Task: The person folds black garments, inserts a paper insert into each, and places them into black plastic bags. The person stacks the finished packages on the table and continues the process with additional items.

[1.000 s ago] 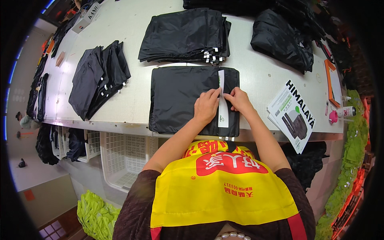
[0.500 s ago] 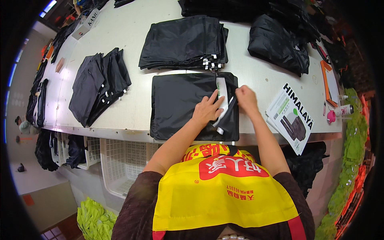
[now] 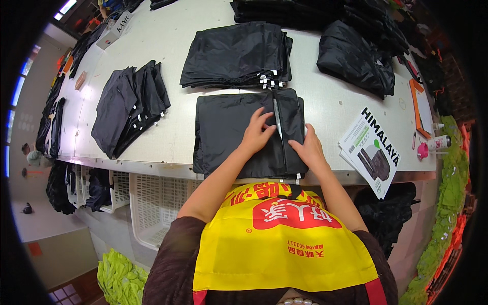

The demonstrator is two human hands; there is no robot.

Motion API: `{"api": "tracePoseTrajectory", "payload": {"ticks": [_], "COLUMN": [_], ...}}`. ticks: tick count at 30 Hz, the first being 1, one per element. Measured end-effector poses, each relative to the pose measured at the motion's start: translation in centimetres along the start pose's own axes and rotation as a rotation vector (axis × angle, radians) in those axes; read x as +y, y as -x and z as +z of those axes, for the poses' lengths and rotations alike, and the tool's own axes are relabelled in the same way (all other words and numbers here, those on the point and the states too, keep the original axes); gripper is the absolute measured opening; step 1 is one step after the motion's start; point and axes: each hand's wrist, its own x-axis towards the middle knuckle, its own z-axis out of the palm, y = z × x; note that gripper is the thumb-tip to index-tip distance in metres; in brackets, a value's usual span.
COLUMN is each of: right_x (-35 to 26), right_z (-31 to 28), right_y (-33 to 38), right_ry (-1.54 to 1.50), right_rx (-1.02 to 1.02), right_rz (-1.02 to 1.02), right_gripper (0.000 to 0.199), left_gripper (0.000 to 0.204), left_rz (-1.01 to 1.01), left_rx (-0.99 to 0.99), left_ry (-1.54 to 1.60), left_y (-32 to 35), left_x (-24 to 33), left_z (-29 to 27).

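In front of me a folded black garment (image 3: 229,134) of thin shiny fabric lies flat on a stack of the same. A narrow flap along its right side is turned over, and a thin strip of a white card (image 3: 277,114) shows in the gap beside it. My left hand (image 3: 256,134) rests on the fabric just left of that gap, fingers bent and apart. At the flap's right edge is my right hand (image 3: 308,147), with its thumb on the flap and its fingers spread along the side. Small white labels (image 3: 290,181) stick out at the near edge.
Behind lies a pile of folded black garments (image 3: 229,53); more black garments lie at left (image 3: 127,109) and right (image 3: 353,58). Printed cards (image 3: 373,152), a pink-capped bottle (image 3: 434,145) and an orange-edged board (image 3: 421,109) are at right. White baskets (image 3: 152,203) stand under the table.
The flap has been laid over most of the white card. My right hand has opened and moved down along the flap's edge; my left has shifted slightly up and left.
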Motion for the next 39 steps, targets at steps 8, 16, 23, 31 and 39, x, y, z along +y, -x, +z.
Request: {"api": "tracePoseTrajectory", "payload": {"ticks": [8, 16, 23, 31, 39], "right_x": [-0.8, -10.9, -2.7, 18.8, 24.2], "right_z": [-0.4, -0.7, -5.7, -15.8, -18.0], "right_y": [0.5, 4.9, 2.6, 7.2, 13.1], "right_ry": [-1.386, -0.905, -0.667, 0.589, 0.666], "right_rx": [-0.708, -0.985, -0.528, -0.061, -0.157], "right_rz": [0.954, 0.157, 0.059, 0.244, 0.303], "right_gripper": [0.012, 0.017, 0.042, 0.081, 0.072], "left_gripper": [0.067, 0.048, 0.009, 0.014, 0.026], "left_rz": [-0.861, -0.801, -0.333, -0.292, -0.254], "left_rx": [-0.64, 0.541, 0.927, 1.046, 0.788], "left_ry": [0.246, 1.288, 0.853, 0.981, 0.26], "left_y": [11.9, 13.3, 11.1, 9.4, 2.3], "left_x": [6.8, 9.5, 8.7, -13.4, -7.2], "left_z": [-10.0, -11.4, -24.5, -45.1, -21.0]}}
